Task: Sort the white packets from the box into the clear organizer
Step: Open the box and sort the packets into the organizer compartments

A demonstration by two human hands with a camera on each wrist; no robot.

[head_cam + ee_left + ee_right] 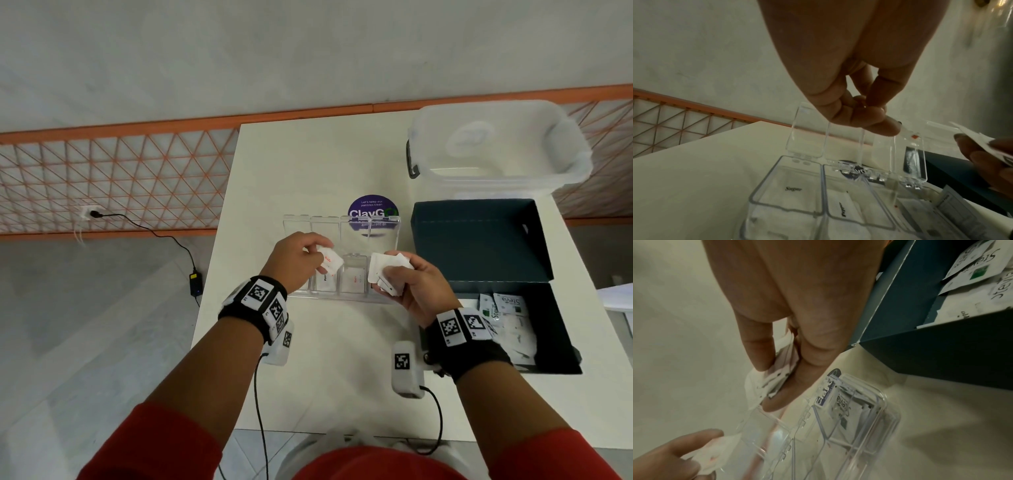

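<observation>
My left hand (313, 255) pinches one white packet with red print (331, 261) above the clear organizer (298, 226), over its middle compartments. The organizer's lids stand open; compartments marked Sugar (793, 189) and pepper (842, 209) hold white packets, and a Stevia packet (845, 405) lies in the right end one. My right hand (394, 279) grips a stack of white packets (385, 265) just above the organizer's right end. The dark box (561, 329) to the right holds more packets (513, 318). In the right wrist view, finger and thumb clamp the stack (774, 378).
The box's open lid (479, 240) lies flat behind it. A large frosted plastic tub (496, 147) stands at the table's far right. A purple round sticker (372, 207) is on the table behind the organizer. Wrist camera cables hang off the near table edge.
</observation>
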